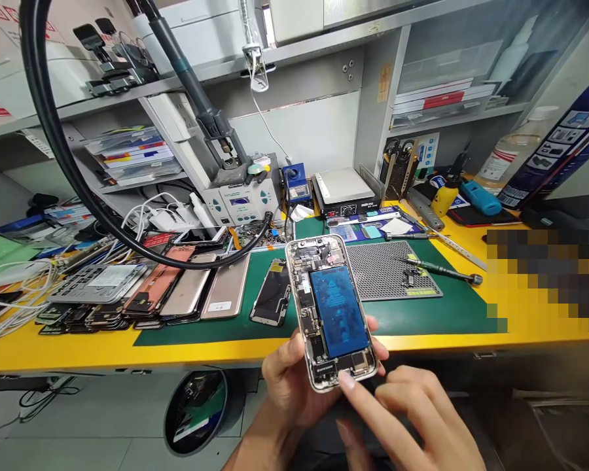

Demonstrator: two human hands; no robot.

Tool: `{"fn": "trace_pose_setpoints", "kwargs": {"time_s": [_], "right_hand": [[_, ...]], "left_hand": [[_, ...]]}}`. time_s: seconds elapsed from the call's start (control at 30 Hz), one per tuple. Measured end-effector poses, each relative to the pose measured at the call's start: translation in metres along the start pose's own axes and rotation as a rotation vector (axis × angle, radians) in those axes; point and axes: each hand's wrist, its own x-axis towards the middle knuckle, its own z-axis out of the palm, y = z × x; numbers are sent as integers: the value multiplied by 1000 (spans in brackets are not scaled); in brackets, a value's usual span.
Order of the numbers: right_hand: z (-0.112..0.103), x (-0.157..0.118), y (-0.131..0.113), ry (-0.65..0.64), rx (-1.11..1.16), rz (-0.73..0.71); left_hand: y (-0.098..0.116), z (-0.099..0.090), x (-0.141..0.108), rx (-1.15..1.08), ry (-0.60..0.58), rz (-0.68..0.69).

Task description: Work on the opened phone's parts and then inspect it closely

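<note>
My left hand [285,386] grips an opened smartphone [313,337] above the front edge of the bench, with the thumb on its left side and fingertips showing at its right. The phone's insides face me: a blue-filmed battery [338,307] fills the middle, with circuit boards and small parts around it. My right hand [412,412] holds nothing. Its index finger is stretched out to the phone's bottom edge and appears to touch it, while the other fingers are partly curled. A detached phone screen [271,294] lies on the green mat [201,335], left of the phone.
Phone housings [228,288] and stacked parts lie to the left. A perforated grey pad [377,271] with a screwdriver [444,269] lies on the right. Behind stand a rework station [240,199] and a heating plate [346,190]. A black hose [34,131] arches across the left. A bin [196,412] stands below.
</note>
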Motion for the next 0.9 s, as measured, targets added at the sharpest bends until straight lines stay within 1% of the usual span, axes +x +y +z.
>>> {"fn": "trace_pose_setpoints", "kwargs": {"time_s": [0.13, 0.23, 0.5, 0.7, 0.9], "right_hand": [[4, -1, 0, -32, -17, 53], [3, -1, 1, -32, -12, 16], [-2, 1, 4, -2, -60, -68], [-3, 4, 4, 11, -46, -64], [-4, 3, 6, -3, -49, -77]], "left_hand": [[0, -2, 1, -7, 12, -14], [1, -3, 3, -2, 28, -18], [-1, -5, 5, 8, 13, -27], [-2, -3, 5, -24, -9, -37], [-3, -2, 7, -58, 25, -65]]}}
